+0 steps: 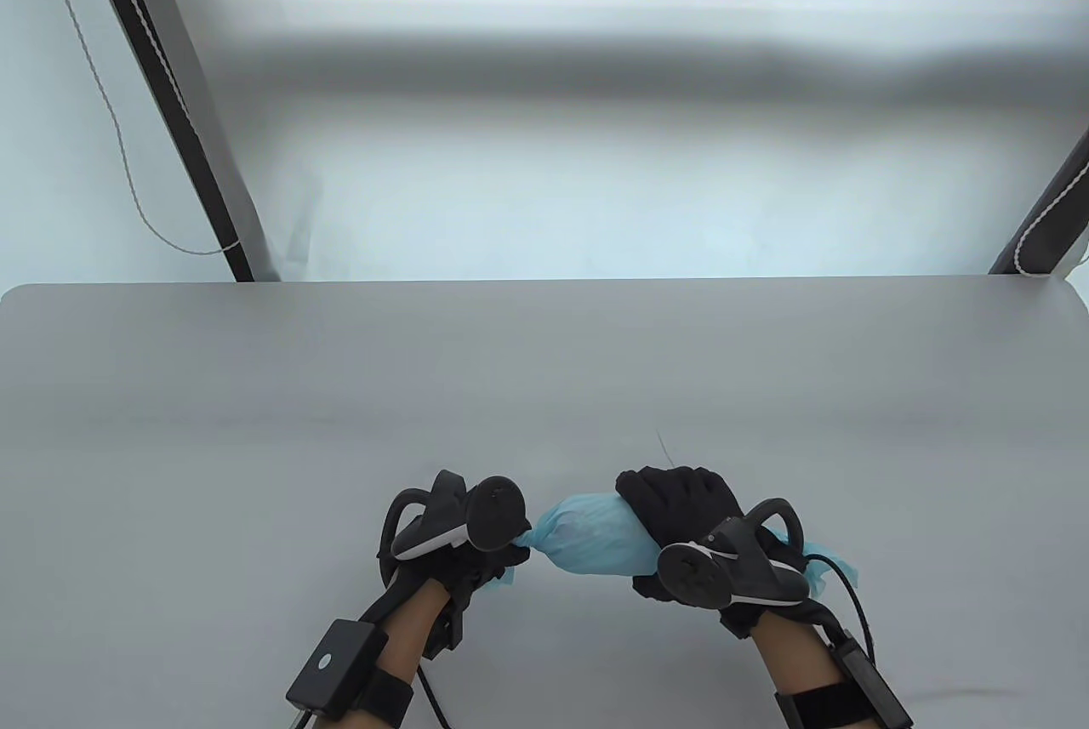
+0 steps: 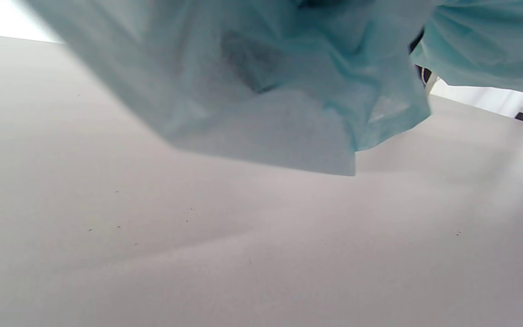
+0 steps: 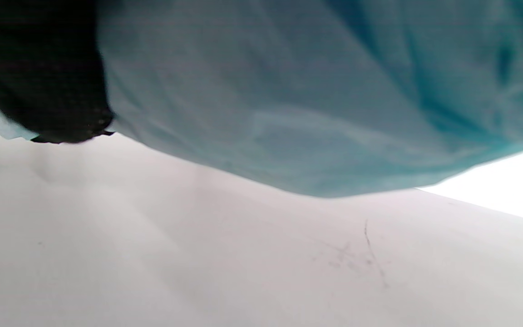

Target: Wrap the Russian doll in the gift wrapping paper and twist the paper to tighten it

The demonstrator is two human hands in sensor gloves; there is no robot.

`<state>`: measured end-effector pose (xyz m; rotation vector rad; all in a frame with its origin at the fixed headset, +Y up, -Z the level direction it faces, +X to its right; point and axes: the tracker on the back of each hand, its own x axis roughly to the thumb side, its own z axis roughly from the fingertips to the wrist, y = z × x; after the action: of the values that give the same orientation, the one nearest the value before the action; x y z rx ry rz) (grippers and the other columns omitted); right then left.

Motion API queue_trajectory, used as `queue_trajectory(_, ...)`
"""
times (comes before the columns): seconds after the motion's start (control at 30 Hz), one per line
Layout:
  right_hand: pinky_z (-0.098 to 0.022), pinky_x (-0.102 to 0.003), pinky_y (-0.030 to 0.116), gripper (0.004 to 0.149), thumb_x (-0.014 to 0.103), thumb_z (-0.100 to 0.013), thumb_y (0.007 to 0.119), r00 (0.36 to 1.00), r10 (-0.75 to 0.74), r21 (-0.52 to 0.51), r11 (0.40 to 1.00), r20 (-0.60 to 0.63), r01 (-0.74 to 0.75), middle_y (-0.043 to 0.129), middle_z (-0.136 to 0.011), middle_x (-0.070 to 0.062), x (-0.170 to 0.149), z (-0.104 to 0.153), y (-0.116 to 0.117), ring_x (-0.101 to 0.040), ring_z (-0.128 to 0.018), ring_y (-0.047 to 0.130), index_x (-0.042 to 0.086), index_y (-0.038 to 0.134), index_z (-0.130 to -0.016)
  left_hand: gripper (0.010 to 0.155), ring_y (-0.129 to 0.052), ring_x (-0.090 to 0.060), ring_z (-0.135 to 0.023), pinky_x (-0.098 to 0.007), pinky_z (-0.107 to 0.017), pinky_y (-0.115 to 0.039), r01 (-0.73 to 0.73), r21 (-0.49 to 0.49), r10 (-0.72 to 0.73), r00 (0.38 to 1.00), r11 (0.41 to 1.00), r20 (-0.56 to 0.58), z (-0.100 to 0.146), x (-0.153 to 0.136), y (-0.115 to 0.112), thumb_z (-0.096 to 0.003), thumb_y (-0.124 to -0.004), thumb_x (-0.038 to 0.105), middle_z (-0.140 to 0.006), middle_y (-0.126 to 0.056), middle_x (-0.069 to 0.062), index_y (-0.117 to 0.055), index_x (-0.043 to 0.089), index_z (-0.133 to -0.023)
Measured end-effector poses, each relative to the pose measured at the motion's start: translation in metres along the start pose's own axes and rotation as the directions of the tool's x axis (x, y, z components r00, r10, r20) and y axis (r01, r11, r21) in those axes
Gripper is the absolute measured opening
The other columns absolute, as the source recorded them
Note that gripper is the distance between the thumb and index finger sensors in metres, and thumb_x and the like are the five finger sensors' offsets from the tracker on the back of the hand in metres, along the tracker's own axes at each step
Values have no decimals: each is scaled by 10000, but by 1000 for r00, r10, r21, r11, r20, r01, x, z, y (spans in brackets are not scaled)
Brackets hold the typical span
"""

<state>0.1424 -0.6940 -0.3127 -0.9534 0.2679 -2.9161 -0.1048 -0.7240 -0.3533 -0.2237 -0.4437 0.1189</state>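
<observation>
A light blue paper bundle (image 1: 591, 540) lies lengthwise between my two hands just above the grey table (image 1: 255, 406); the doll inside it is fully hidden. My left hand (image 1: 502, 563) pinches the twisted paper neck at the bundle's left end, with loose paper (image 2: 288, 91) fanning out below it. My right hand (image 1: 672, 508) curls round the bundle's right part, and a paper tail (image 1: 829, 563) sticks out behind it. The right wrist view is filled by blue paper (image 3: 311, 91) and a dark gloved finger (image 3: 39, 68).
The table's far edge (image 1: 544, 282) runs across the middle of the table view, with a pale wall behind. Dark frame bars (image 1: 170, 99) and a thin cord stand at the back left, another bar (image 1: 1051, 210) at the back right.
</observation>
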Motion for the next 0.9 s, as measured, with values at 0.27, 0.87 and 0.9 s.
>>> queue_trajectory(0.27,-775,-633,630,1169,646,-379,989,999,-31,27,999,-31,32,673,-1178,-216,-4,-1,4,-425,-1005,748,96,400,-1226,448,-911,-306,-933,-600,-623,-728,148,110,-146,989,983,-33,-1,17,-4,-540,-863,297,-872,-1003,-32,-792,131,-951)
queue_trajectory(0.87,-771,-632,635,1169,654,-386,982,996,-66,30,997,-55,68,672,-1179,-216,-6,0,4,-424,-1006,750,105,392,-1232,516,-994,-182,-540,-471,-431,-858,102,10,-102,995,995,-5,-2,12,-8,-602,-678,223,-898,-899,-100,-416,155,-1041)
queue_trajectory(0.9,-770,-631,637,1169,655,-384,983,997,-62,30,998,-55,63,674,-1178,-215,-6,-1,4,-422,-1005,751,106,394,-1232,567,-982,-171,-557,-462,-440,-853,129,-17,-130,991,991,-14,-3,12,-9,-606,-664,252,-934,-875,-108,-345,141,-1062)
